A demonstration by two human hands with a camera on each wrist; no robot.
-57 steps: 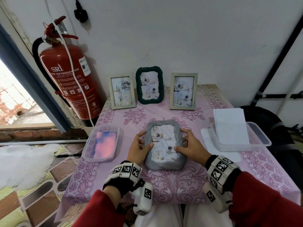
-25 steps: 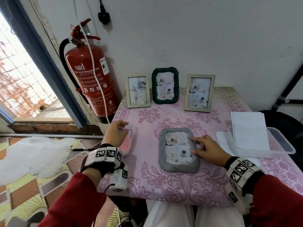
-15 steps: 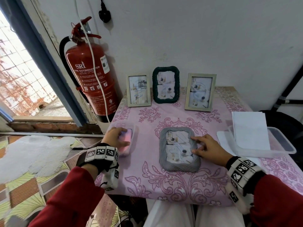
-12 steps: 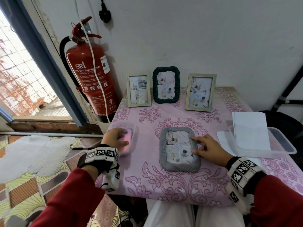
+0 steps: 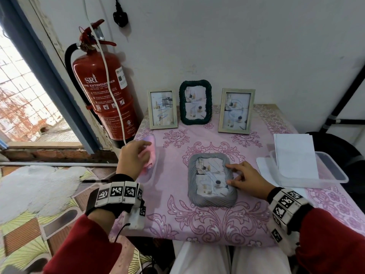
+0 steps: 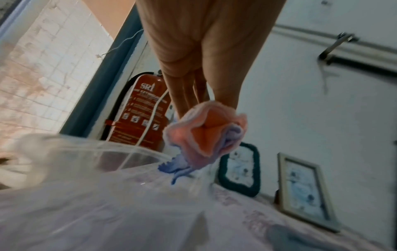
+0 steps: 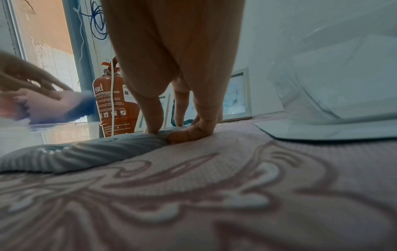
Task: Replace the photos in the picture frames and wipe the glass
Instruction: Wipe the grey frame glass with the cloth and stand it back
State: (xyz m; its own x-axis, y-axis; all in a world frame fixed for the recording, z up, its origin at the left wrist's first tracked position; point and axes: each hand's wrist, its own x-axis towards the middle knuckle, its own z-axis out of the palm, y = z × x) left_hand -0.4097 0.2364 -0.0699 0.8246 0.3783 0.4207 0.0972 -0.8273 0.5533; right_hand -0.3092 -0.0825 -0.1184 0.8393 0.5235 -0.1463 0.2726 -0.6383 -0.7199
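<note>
A grey ribbed picture frame (image 5: 212,179) lies flat, photo up, in the middle of the pink tablecloth (image 5: 207,220). My right hand (image 5: 228,174) rests on the frame's right edge with straight fingers (image 7: 153,117), thumb against the cloth beside the frame (image 7: 86,152). My left hand (image 5: 146,153) pinches a bunched pink and blue wiping cloth (image 5: 150,157), which hangs just above a clear tub (image 5: 148,176) at the table's left edge. In the left wrist view, the cloth (image 6: 206,134) dangles from my fingertips over the tub's rim (image 6: 120,151).
Three frames stand against the back wall: a pale one (image 5: 163,109), a dark green one (image 5: 195,102), another pale one (image 5: 236,111). A clear box (image 5: 333,173) with white sheets (image 5: 294,155) sits at the right. A red fire extinguisher (image 5: 104,89) hangs left of the table.
My left hand left the grey frame, reached into the tub, took hold of the cloth and has lifted it. The right hand stays on the frame's right edge.
</note>
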